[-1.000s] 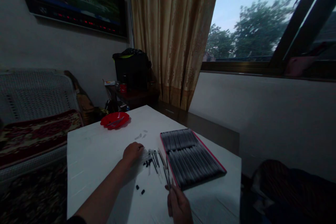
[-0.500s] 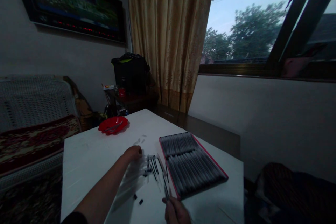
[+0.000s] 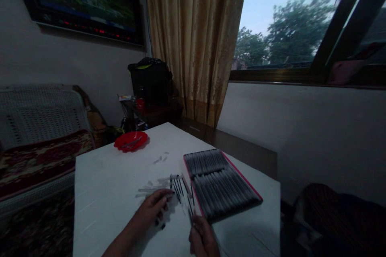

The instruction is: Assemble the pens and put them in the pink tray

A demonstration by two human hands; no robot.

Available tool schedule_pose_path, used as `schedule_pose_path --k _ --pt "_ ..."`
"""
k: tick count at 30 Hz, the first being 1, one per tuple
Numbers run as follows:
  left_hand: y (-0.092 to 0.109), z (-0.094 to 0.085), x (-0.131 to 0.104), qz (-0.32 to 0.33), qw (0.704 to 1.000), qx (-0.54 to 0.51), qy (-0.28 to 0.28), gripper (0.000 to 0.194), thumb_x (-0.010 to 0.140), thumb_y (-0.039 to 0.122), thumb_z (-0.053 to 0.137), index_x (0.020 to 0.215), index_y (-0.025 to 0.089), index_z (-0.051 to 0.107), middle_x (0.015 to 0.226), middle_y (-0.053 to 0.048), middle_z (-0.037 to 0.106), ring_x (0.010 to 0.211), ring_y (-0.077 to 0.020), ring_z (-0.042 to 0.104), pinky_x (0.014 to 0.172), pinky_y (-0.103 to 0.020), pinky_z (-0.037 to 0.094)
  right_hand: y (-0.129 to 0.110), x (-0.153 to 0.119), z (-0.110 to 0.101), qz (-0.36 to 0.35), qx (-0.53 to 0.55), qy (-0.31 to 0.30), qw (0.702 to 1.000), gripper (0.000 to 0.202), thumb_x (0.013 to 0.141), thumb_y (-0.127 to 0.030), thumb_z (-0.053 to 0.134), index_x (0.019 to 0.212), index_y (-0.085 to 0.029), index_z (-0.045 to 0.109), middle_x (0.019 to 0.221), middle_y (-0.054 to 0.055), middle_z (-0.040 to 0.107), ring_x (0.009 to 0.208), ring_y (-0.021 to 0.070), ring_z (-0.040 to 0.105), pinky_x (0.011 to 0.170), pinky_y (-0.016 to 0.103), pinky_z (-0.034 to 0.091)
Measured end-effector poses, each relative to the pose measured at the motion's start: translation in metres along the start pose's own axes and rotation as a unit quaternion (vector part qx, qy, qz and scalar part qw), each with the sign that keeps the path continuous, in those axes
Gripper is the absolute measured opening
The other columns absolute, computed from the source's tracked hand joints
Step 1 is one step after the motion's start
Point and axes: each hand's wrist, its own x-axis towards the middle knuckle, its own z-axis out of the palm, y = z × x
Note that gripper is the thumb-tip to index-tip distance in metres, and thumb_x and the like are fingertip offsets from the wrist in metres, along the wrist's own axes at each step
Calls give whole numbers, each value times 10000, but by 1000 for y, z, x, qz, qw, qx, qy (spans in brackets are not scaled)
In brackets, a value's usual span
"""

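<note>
My left hand [image 3: 155, 207] is low over the table with thumb and fingers pinched together. A dark bit shows at its fingertips, too small to name. It is beside a loose group of thin black sticks [image 3: 177, 188] and pale translucent tubes [image 3: 150, 189]. My right hand [image 3: 203, 235] is closed around a slim dark pen-like stick [image 3: 190, 213] pointing away from me. Right of it lies a flat, red-edged tray [image 3: 257, 195] packed with two rows of black pen-like sticks. A small black cap [image 3: 163, 226] lies below my left hand.
A white table [image 3: 102, 192] bears everything. Toward its far left stands a red scalloped dish [image 3: 120, 144] with thin pieces in it. Several short pale pieces [image 3: 159, 159] lie behind my left hand. A wicker seat [image 3: 39, 112] stands left, and a curtain [image 3: 193, 48] hangs behind.
My left hand has come back toward me and right, from the pale tubes to beside the black sticks, uncovering the tubes. My right hand has stayed nearly in place with its stick.
</note>
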Motion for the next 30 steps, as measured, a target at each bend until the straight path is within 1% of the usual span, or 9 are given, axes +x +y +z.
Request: schedule_pose_path --k 2,4,7,9,12,15,21,26,30 --pt "-9 7 -20 -10 999 -52 13 548 595 577 721 971 179 699 699 -18 652 545 -124 550 439 -209 417 -6 -3 -2 -58 -40 -21 997 493 815 -635 499 949 -203 695 605 6 596 425 115 509 410 211 441" --pt "-13 12 -34 -14 998 -59 29 514 555 549 759 912 182 716 705 -31 668 576 -143 567 415 -200 403 -12 -6 -4 -135 -91 -38 986 414 866 -555 476 973 -236 718 713 44 660 549 153 595 528 239 506" --pt "-12 12 -50 -8 999 -24 45 422 553 506 767 837 196 729 697 -33 683 598 -165 581 409 -198 402 -18 -9 -5 -231 -157 -52 959 322 912 -429 455 1017 -278 719 818 66 702 767 199 652 720 279 519" --pt "-9 9 -57 6 999 15 49 356 583 485 749 811 211 738 745 -39 700 629 -179 593 453 -217 441 -20 -11 -5 -258 -190 -68 945 303 922 -378 448 1037 -281 711 813 63 702 765 196 655 707 271 510" --pt "-6 3 -64 45 995 74 54 263 646 443 708 810 242 749 836 -46 725 767 -223 627 625 -271 509 -21 -12 -6 -269 -229 -87 931 294 920 -351 448 1035 -277 709 772 53 692 706 185 649 641 251 492" --pt "-7 -3 -66 91 987 128 38 208 707 406 666 824 255 749 875 -51 734 847 -240 636 769 -299 498 -23 -13 -6 -273 -251 -101 923 291 913 -326 445 1025 -273 708 759 47 686 695 181 647 633 241 479" --pt "-14 -10 -67 113 979 172 2 201 793 394 589 871 270 727 911 -44 730 867 -229 643 774 -274 481 -29 -14 -6 -274 -283 -126 910 284 902 -293 440 990 -259 708 737 40 676 670 171 645 632 229 469" --pt "-18 -10 -66 104 979 174 1 217 810 395 571 890 256 717 902 -40 728 795 -216 644 748 -272 491 -31 -13 -8 -280 -300 -146 900 264 883 -249 464 1007 -259 697 759 34 686 690 171 658 641 218 471" --pt "-17 -10 -66 121 971 208 -5 215 816 386 571 900 263 727 923 -39 735 858 -220 648 785 -258 480 -35 -12 -12 -283 -335 -177 881 241 881 -225 486 1014 -251 685 779 27 693 708 161 664 648 204 466"
